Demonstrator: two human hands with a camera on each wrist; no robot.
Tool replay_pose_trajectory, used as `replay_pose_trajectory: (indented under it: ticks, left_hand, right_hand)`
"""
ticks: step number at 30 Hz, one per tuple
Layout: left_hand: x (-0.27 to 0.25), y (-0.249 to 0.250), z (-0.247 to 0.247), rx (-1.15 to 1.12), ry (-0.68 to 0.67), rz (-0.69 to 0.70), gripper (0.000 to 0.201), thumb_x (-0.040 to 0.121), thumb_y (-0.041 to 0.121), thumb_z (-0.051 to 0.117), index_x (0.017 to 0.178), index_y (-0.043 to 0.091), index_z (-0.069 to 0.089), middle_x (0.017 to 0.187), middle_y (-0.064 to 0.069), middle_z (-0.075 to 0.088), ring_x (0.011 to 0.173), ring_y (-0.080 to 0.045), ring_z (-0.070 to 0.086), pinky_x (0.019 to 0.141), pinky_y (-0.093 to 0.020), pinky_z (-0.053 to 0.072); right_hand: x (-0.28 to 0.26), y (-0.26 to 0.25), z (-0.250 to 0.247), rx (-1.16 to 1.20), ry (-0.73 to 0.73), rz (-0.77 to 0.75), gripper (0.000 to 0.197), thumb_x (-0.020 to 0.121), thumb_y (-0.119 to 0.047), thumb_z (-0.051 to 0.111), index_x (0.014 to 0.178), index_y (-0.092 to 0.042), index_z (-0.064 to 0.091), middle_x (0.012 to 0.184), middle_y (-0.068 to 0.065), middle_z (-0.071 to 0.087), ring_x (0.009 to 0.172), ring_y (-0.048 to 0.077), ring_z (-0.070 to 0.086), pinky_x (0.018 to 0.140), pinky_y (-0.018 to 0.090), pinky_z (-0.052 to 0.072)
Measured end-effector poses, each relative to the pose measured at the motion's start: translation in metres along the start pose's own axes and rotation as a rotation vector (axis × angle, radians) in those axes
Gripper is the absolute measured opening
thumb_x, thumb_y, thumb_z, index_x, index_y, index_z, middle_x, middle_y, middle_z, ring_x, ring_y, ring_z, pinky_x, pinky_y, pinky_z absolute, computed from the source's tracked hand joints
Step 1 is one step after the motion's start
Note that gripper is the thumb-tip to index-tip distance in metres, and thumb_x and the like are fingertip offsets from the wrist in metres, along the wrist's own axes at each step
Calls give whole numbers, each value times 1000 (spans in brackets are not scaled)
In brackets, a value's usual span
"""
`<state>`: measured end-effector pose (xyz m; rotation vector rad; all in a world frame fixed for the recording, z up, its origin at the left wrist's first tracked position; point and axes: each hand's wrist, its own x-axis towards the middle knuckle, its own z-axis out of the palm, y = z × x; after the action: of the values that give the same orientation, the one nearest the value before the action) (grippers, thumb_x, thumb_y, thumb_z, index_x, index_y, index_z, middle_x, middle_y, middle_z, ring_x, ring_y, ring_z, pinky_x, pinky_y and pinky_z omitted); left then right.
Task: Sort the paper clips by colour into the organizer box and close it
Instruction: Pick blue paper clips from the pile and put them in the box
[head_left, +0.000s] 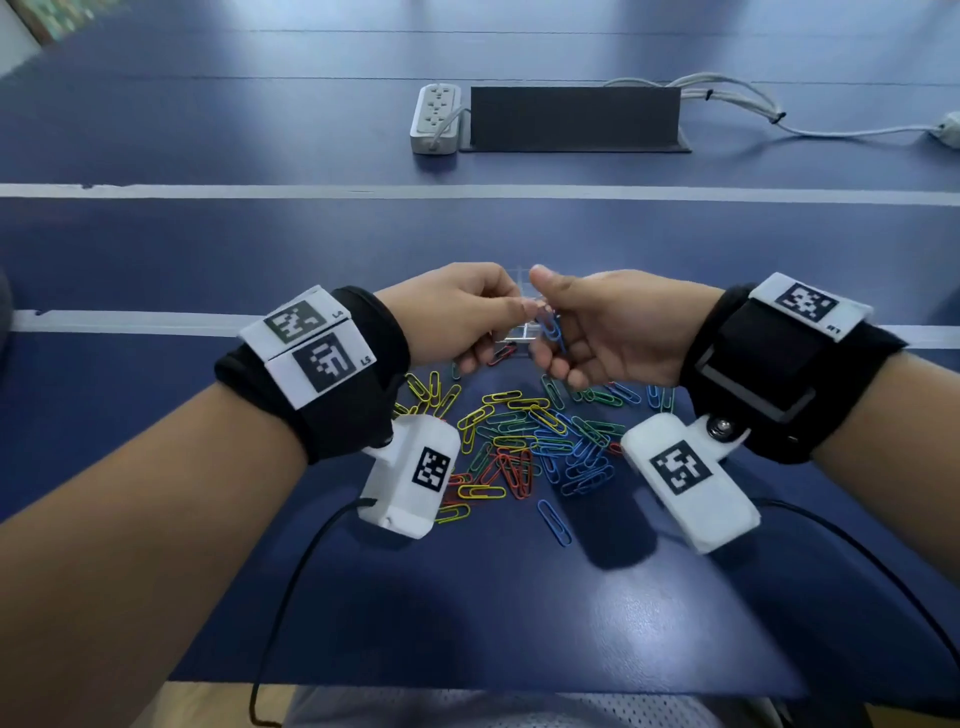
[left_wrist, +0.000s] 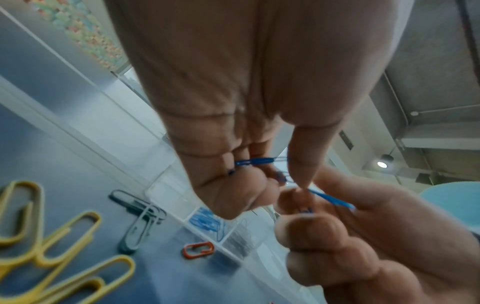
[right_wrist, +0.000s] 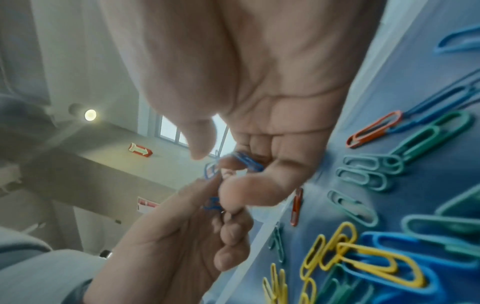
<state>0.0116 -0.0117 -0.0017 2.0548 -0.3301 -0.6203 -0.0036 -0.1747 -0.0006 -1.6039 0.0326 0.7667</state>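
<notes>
Both hands meet above the clear organizer box (head_left: 521, 332), which they mostly hide. My left hand (head_left: 511, 313) pinches a blue paper clip (left_wrist: 255, 161) between thumb and curled fingers. My right hand (head_left: 551, 312) grips linked blue paper clips (head_left: 551, 328) in its curled fingers; they also show as blue clips (right_wrist: 247, 162) in the right wrist view. The clips in the two hands touch or hang together. One box compartment (left_wrist: 182, 203) holds several blue clips (left_wrist: 205, 221). A mixed pile of clips (head_left: 519, 441) in yellow, green, blue and red lies on the blue table, nearer me than the box.
A lone blue clip (head_left: 555, 522) lies nearest me. A red clip (left_wrist: 198, 249) and a green clip (left_wrist: 137, 218) lie against the box's near wall. A white power strip (head_left: 435, 118), a black stand (head_left: 574, 118) and cables (head_left: 727, 93) sit far back. Wrist camera cords trail over the table's near edge.
</notes>
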Motion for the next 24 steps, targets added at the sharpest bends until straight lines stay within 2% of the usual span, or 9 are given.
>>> replay_pose_trajectory:
  ticks: [4, 6, 8, 11, 13, 15, 17, 20, 24]
  left_hand:
    - [4, 4, -7, -163, 54, 9, 20, 95, 18, 49, 76, 15, 47, 64, -3, 48, 51, -17, 44, 45, -24, 36]
    - [8, 5, -13, -143, 88, 8, 19, 94, 16, 52, 75, 15, 47, 65, -4, 50, 53, -19, 44, 49, -27, 37]
    - [12, 5, -17, -12, 135, 8, 19, 91, 17, 57, 74, 15, 48, 65, -4, 53, 51, -19, 46, 50, -28, 40]
    - [17, 12, -18, 338, 199, 34, 5, 87, 17, 61, 83, 16, 58, 64, 4, 53, 47, -7, 50, 49, -21, 41]
    - [21, 19, -16, 582, 250, 70, 13, 86, 15, 59, 96, 14, 66, 76, 5, 55, 67, -10, 51, 64, -20, 39]
    - [25, 27, -13, 710, 237, 80, 20, 85, 11, 56, 99, 16, 70, 86, 3, 58, 81, -13, 49, 73, -20, 36]
    - [30, 32, -8, 787, 193, 72, 24, 84, 8, 55, 97, 18, 72, 92, -1, 66, 85, -18, 56, 74, -23, 40]
    - [34, 36, -4, 842, 167, 65, 27, 81, 6, 57, 101, 17, 72, 102, -6, 71, 97, -25, 63, 79, -27, 47]
    - [32, 35, -3, 815, 188, 70, 34, 81, 8, 56, 110, 22, 67, 110, -3, 68, 104, -23, 62, 90, -32, 50]
  right_hand:
    - [1, -9, 2, 101, 64, -129, 17, 92, -25, 54, 78, -15, 51, 64, 5, 53, 47, 10, 50, 45, 16, 46]
    - [3, -12, -1, 96, 115, -159, 20, 88, -16, 59, 72, -15, 48, 61, 5, 55, 43, 9, 51, 43, 15, 47]
    - [4, -15, -4, 67, 179, -172, 20, 87, -9, 62, 73, -14, 48, 57, 7, 56, 39, 9, 52, 41, 16, 48]
    - [4, -16, -7, 41, 266, -201, 12, 88, -2, 60, 85, -10, 52, 62, 11, 55, 38, 10, 53, 40, 16, 48]
    - [4, -15, -6, -11, 285, -210, 9, 88, -1, 59, 85, -9, 56, 65, 12, 56, 43, 11, 54, 42, 16, 49]
    - [4, -13, -6, -69, 284, -208, 12, 89, 0, 58, 80, -8, 60, 67, 11, 57, 47, 10, 55, 45, 15, 51]
    - [3, -13, -7, -108, 297, -197, 13, 88, 3, 58, 81, -6, 64, 67, 8, 55, 46, 8, 57, 50, 15, 54]
    - [2, -12, -8, -159, 326, -182, 13, 87, 5, 59, 97, 1, 66, 67, 6, 54, 45, 7, 60, 57, 16, 58]
    - [-1, -12, -11, -223, 350, -154, 19, 84, 4, 63, 102, -1, 65, 68, 11, 59, 56, 19, 63, 65, 24, 60]
